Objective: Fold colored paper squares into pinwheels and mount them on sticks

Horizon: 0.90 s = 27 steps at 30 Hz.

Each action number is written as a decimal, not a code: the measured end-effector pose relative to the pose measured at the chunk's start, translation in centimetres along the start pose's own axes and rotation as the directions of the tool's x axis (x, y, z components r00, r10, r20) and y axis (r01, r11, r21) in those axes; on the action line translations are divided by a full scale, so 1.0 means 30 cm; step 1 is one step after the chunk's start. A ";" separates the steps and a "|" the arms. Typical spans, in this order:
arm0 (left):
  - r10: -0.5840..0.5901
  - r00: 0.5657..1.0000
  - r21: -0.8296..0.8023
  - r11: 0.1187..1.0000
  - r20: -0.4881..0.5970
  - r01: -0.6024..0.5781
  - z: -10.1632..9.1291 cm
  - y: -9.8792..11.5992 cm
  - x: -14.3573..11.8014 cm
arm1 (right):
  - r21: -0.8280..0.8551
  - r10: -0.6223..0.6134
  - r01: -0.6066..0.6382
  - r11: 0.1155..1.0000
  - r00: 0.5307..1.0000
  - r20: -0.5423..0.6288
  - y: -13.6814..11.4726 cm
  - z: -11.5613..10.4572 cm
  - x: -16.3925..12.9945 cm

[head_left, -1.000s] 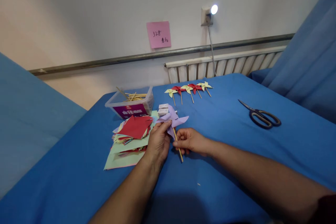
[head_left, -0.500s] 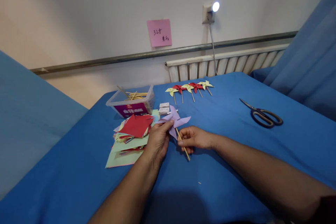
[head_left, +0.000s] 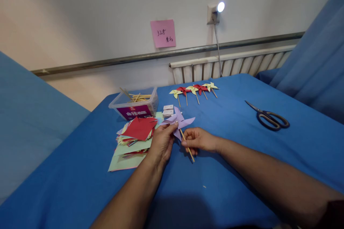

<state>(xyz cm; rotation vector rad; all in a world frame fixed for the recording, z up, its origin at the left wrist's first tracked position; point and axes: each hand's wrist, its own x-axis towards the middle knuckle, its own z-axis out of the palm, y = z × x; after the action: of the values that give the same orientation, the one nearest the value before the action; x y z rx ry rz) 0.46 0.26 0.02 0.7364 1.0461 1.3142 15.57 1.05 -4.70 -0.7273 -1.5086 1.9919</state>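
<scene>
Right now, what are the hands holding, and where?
A purple paper pinwheel: left hand pinches a blade, right hand grips its wooden stick.

Wall lamp (head_left: 220, 6) glares; soft even light, sharp, edges warped.

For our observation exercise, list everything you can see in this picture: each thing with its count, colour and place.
purple pinwheel: one, lilac on a wooden stick, held in both hands near the table's middle
finished pinwheels: five, yellow and red alternating, in a row at the far edge
paper squares: a pile, red, green, yellow, left of the hands
tub of sticks: one, clear with purple label, behind the pile
small white boxes: two or so, beside the tub
scissors: one, dark handles, right side
table: one, blue cloth
pink note: one, on the wall
plug light: one, white, lit, on the wall
radiator: one, white, behind the table
left hand: pinching a paper blade
right hand: gripping the stick
</scene>
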 end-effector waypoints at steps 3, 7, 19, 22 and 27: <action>0.018 1.000 0.003 1.000 -0.017 -0.018 -0.001 0.001 0.001 | 0.001 -0.005 0.005 1.000 1.000 -0.024 -0.004 0.002 0.000; 0.044 0.998 -0.003 0.999 -0.039 -0.044 0.000 0.002 0.002 | -0.004 0.006 -0.006 1.000 1.000 -0.028 -0.010 0.002 -0.005; -0.134 0.991 0.085 0.987 -0.022 0.135 -0.010 -0.050 -0.003 | -0.204 -0.134 0.015 0.979 0.800 -0.585 -0.010 -0.093 0.040; -0.127 0.992 0.168 0.978 -0.001 0.125 -0.010 -0.065 -0.001 | -0.388 -0.216 -0.167 0.907 0.606 -0.766 -0.009 -0.174 0.049; -0.134 0.990 0.223 0.967 0.036 0.123 -0.020 -0.067 0.012 | -0.449 -0.295 -0.364 0.816 0.406 -0.865 -0.040 -0.358 0.031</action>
<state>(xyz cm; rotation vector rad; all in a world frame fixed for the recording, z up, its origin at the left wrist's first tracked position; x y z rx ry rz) 0.72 0.23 -2.09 0.8487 1.1917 1.0737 22.47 9.29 -6.12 -1.7716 -1.2790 0.6712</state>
